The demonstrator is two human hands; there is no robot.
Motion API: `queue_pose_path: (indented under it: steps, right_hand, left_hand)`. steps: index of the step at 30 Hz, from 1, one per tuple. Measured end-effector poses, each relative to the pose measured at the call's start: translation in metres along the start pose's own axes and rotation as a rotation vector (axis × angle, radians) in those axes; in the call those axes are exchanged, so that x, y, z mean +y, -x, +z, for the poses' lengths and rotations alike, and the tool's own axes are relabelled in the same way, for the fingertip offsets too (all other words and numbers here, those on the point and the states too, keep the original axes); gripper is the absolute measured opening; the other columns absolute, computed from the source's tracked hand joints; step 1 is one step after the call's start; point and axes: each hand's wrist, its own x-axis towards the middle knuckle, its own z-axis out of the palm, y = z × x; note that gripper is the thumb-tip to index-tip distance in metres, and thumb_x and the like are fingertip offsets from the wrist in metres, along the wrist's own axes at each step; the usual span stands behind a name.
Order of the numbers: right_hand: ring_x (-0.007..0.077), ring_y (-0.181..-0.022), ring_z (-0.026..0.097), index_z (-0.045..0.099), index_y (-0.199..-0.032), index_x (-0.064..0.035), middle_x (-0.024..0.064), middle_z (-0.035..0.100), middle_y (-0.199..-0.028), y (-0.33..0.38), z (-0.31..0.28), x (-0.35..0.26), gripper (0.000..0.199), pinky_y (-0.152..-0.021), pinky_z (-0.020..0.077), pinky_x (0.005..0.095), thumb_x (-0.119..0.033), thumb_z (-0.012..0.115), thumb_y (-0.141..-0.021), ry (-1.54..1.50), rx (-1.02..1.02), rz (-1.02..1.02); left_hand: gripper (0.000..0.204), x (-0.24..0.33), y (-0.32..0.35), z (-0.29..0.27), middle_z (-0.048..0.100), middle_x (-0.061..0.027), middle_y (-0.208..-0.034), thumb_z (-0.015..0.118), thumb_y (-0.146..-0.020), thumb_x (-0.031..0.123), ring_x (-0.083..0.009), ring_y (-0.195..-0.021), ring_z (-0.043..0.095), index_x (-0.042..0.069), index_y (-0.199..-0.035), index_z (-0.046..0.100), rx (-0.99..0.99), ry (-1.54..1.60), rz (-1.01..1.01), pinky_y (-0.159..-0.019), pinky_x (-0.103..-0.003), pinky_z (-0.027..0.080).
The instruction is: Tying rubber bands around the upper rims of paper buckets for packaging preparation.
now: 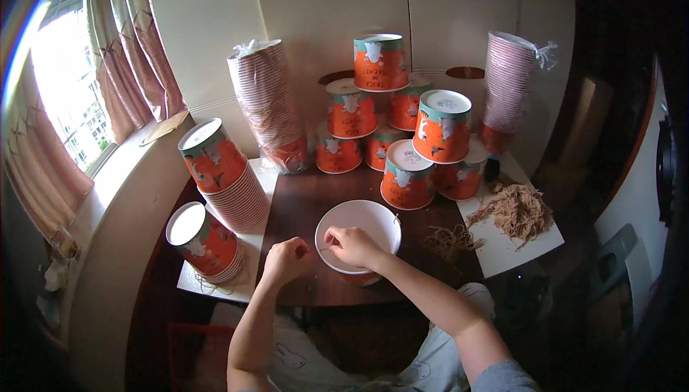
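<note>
In front of me an orange paper bucket [391,230] stands upright, its white inside facing up. A short brown twine end hangs at its right rim. My right hand [353,246] is over the bucket's left part, fingers pinched on a thin piece of twine [324,250] that shows faintly at the left rim. Just left of the bucket my left hand [286,260] is closed, fingertips together and turned toward the right hand. Whatever it holds is too small to make out.
Upside-down orange buckets [407,179] are piled behind. Tall wrapped bucket stacks [262,98] rise at both back corners. Nested buckets [233,194] stand at left on a white board. Loose twine [451,241] lies right of the bucket, near a brown twine heap [522,212].
</note>
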Motion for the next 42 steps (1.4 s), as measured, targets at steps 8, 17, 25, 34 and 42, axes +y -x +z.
queue_pose_path:
  steps: [8,17,25,34,42]
  right_hand:
    - [0.0238,-0.079,0.061,0.057,-0.090,-0.0052,0.0121,0.062,-0.084,0.003,-0.018,-0.010,0.018,-0.071,0.0470,0.0332,-0.010,0.055,-0.073,0.013,-0.169,-0.033]
    - [0.0227,-0.078,0.061,0.059,-0.092,-0.0072,0.0112,0.062,-0.083,-0.001,-0.014,-0.012,0.020,-0.070,0.0471,0.0331,-0.012,0.053,-0.074,0.030,-0.224,0.049]
    - [0.0212,-0.070,0.061,0.054,-0.095,-0.0055,0.0089,0.061,-0.081,0.000,-0.010,-0.009,0.019,-0.067,0.0478,0.0341,-0.014,0.052,-0.077,-0.178,-0.180,0.070]
    - [0.0291,-0.082,0.058,0.048,-0.102,-0.0055,0.0139,0.058,-0.090,0.009,-0.008,-0.012,0.038,-0.074,0.0459,0.0363,-0.029,0.058,-0.074,0.016,-0.207,0.014]
    - [0.0338,-0.073,0.059,0.051,-0.097,-0.0083,0.0161,0.061,-0.077,0.024,-0.035,-0.022,0.029,-0.068,0.0459,0.0421,-0.022,0.054,-0.072,0.378,-0.333,0.030]
  left_hand:
    - [0.012,-0.012,0.000,-0.022,0.056,-0.0036,-0.064,0.054,-0.068,0.008,-0.0081,-0.062,0.050,-0.001,-0.074,0.057,-0.126,0.442,-0.014,-0.057,-0.024,0.043]
    - [0.019,-0.016,0.001,-0.016,0.060,-0.0145,-0.073,0.058,-0.065,0.021,-0.0295,-0.071,0.059,0.005,-0.075,0.059,-0.189,-0.272,-0.043,-0.063,-0.037,0.046]
    - [0.021,-0.014,0.002,-0.024,0.061,-0.0130,-0.076,0.059,-0.065,0.026,-0.0312,-0.074,0.058,0.007,-0.073,0.059,-0.107,-0.325,-0.118,-0.065,-0.040,0.047]
    - [0.001,-0.012,-0.002,-0.034,0.061,-0.0083,-0.086,0.043,-0.077,0.011,-0.0121,-0.074,0.054,0.010,-0.077,0.044,-0.009,1.069,-0.084,-0.066,-0.022,0.039]
    - [0.003,-0.006,-0.003,-0.026,0.060,-0.0072,-0.082,0.046,-0.081,0.010,-0.0108,-0.069,0.053,0.010,-0.079,0.046,-0.029,1.054,-0.120,-0.060,-0.020,0.039]
